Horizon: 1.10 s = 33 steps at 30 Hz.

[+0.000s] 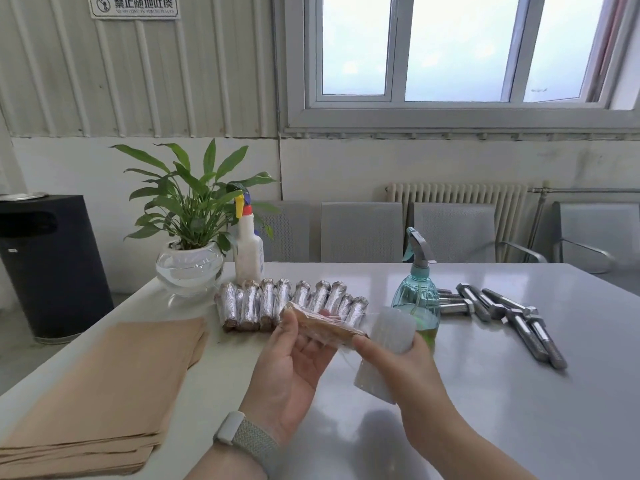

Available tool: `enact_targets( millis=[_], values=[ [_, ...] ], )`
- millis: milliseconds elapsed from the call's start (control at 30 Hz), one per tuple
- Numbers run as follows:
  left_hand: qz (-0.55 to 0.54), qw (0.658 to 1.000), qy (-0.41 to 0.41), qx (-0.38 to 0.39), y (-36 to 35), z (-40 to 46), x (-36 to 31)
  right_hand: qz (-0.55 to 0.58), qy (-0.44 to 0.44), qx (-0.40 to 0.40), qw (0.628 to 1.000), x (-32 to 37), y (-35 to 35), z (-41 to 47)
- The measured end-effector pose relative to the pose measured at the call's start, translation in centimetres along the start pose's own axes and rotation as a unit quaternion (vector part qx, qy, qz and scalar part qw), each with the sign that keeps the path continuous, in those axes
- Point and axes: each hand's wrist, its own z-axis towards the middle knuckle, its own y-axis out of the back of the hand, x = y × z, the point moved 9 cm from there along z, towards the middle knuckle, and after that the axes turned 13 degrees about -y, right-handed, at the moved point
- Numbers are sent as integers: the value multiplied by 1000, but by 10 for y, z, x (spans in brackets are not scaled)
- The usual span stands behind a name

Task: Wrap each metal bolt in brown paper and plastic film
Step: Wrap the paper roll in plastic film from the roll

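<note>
1. The step in hand looks to be the film stage: the left hand [294, 355] holds a paper-wrapped bolt [325, 327] above the middle of the table [485, 393], fingers curled under it and thumb on its near end; the bundle lies tilted, its far end higher and to the left.
2. The right hand [398, 362] grips the roll of plastic film [386, 344], fingers wrapped round the roll's body; a stretch of film already runs from the roll over the brown bundle, though how many turns are on I cannot tell.
3. To do it well, I judge the film should be kept taut between roll and bundle; slack will wrinkle and let the paper loosen.
4. Turn the bundle with the left fingers while the roll travels along its length, so each turn overlaps the one before; cover both ends, where paper is likeliest to unfold.
5. Tear the film close to the bundle and press the tail flat; it should cling to itself.
6. The finished piece belongs with the row of wrapped bolts [291, 304] near the far edge, just beside the spray bottle [417, 289].
7. Bare bolts [502, 313] wait toward the right edge; the brown paper stack [104, 393] lies at the near left corner.
</note>
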Motion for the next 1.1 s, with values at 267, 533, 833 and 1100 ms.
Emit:
enact_targets(
  millis=[267,533,833,1100],
  values=[
    [217,960,-173,46,2,2,-29,-3,-244,155,957,-30,-20,-15],
    [236,945,-223,43,-6,-3,-36,-29,-246,204,947,-50,-43,-28],
    [242,957,-157,34,0,-1,-22,-52,-180,205,961,-32,-41,-31],
    [350,930,-68,90,5,4,-8,-75,-196,234,949,-27,-34,-30]
  ],
)
